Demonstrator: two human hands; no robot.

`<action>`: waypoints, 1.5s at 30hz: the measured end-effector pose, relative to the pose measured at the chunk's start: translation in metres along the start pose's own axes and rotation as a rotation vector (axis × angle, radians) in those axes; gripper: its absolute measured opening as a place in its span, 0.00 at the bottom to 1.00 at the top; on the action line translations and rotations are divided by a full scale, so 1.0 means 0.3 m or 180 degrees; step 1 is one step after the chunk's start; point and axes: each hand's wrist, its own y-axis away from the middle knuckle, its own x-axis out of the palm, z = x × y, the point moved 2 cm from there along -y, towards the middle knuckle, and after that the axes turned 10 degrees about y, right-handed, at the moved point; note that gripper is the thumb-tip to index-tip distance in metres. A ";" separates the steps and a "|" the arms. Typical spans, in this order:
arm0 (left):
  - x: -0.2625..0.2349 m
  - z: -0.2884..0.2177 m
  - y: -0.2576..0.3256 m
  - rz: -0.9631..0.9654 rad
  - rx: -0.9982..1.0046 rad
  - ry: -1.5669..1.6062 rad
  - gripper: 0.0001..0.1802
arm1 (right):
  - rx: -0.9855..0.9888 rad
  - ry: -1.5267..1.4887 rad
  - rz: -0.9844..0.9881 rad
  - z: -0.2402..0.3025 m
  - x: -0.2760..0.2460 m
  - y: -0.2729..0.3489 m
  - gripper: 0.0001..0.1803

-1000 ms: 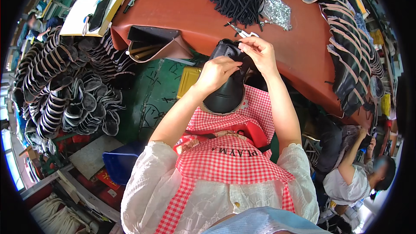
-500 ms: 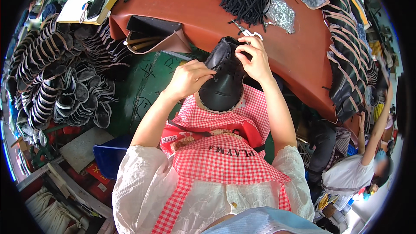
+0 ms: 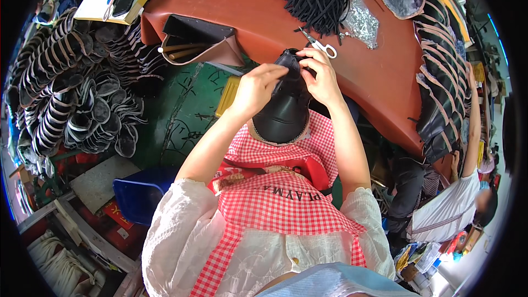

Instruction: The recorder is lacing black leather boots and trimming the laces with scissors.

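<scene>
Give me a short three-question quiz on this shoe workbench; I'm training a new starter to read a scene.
1. True or false: both hands grip the black shoe upper.
2. What lies on the table just beyond the right hand? A) scissors B) a hammer C) a brush
3. On which side of the person are the stacked shoe uppers piled?

Key:
1. True: the left hand and right hand both pinch its top edge.
2. A, the white-handled scissors.
3. The person's left.
</scene>
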 end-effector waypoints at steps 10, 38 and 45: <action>0.061 -0.045 -0.097 0.0720 0.0190 -0.1751 0.04 | 0.0040 0.0101 0.0016 -0.004 0.005 0.006 0.07; 0.064 -0.076 -0.185 0.1264 0.1122 -0.1071 0.16 | 0.0191 0.0676 0.0160 0.028 -0.170 0.048 0.16; 0.075 -0.039 -0.203 0.0896 0.0779 -0.0574 0.08 | 0.0282 0.0747 0.0265 -0.016 -0.093 0.040 0.13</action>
